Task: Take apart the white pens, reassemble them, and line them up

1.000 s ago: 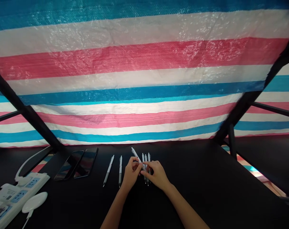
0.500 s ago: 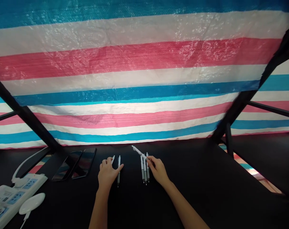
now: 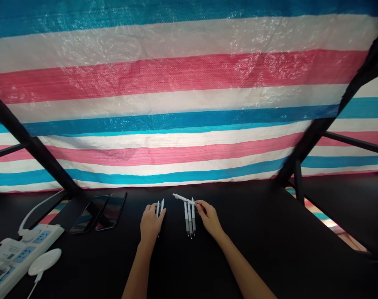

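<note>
With the fingers of my right hand (image 3: 208,216), I am pinching a white pen (image 3: 182,198) by its right end, leaving its length crossing three pens (image 3: 190,221) on the tabletop (image 3: 263,232); my left hand (image 3: 149,224) is covering two pens (image 3: 162,204), so I cannot tell its grip.

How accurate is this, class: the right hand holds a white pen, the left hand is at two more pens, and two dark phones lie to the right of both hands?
Only the phones' side is wrong: in the head view, the two dark phones lie to the left of both hands. The rest stands.
</note>
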`<act>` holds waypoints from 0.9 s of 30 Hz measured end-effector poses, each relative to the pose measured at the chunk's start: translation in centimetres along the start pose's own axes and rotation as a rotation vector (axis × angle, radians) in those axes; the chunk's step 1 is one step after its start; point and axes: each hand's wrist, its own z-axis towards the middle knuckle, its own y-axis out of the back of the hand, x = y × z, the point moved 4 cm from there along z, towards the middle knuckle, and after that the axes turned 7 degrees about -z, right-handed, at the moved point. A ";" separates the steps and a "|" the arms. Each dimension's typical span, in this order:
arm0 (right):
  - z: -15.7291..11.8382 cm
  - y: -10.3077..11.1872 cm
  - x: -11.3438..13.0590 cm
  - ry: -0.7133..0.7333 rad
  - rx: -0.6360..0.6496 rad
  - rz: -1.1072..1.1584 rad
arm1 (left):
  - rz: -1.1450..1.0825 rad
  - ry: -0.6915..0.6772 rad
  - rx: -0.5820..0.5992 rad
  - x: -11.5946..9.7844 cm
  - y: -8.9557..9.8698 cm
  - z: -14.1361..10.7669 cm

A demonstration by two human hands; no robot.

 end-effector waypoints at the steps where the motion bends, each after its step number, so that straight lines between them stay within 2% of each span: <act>1: 0.0 0.0 -0.1 -0.014 0.001 0.025 | -0.013 0.005 -0.024 -0.1 0.3 0.0; 4: 0.1 0.0 -0.1 -0.046 0.046 0.114 | -0.167 -0.019 -0.103 -1.0 1.1 -0.2; 6: 0.2 0.1 0.3 -0.033 0.094 0.158 | -0.393 -0.087 -0.090 -2.0 1.0 -0.3; 8: 0.2 0.0 0.8 -0.013 0.159 0.208 | -0.640 -0.151 -0.011 -3.1 0.5 -0.6; 10: 0.1 -0.3 1.2 -0.005 0.249 0.281 | -0.796 -0.154 0.100 -4.1 -0.3 -0.9; 14: -0.3 -1.3 1.6 -0.037 0.435 0.456 | -1.018 -0.156 0.330 -5.3 -1.5 -1.7; 16: -0.5 -1.6 1.6 -0.079 0.476 0.536 | -1.092 -0.144 0.441 -5.8 -1.6 -2.1; 18: -0.6 -1.7 1.6 -0.119 0.482 0.581 | -1.138 -0.107 0.494 -6.0 -1.5 -2.3; 23: -0.4 -1.6 1.4 -0.107 0.449 0.517 | -1.153 -0.025 0.412 -6.2 -1.8 -2.2; 27: -0.3 -1.4 1.5 0.007 0.280 0.304 | -1.269 0.116 0.320 -6.1 -2.8 -2.3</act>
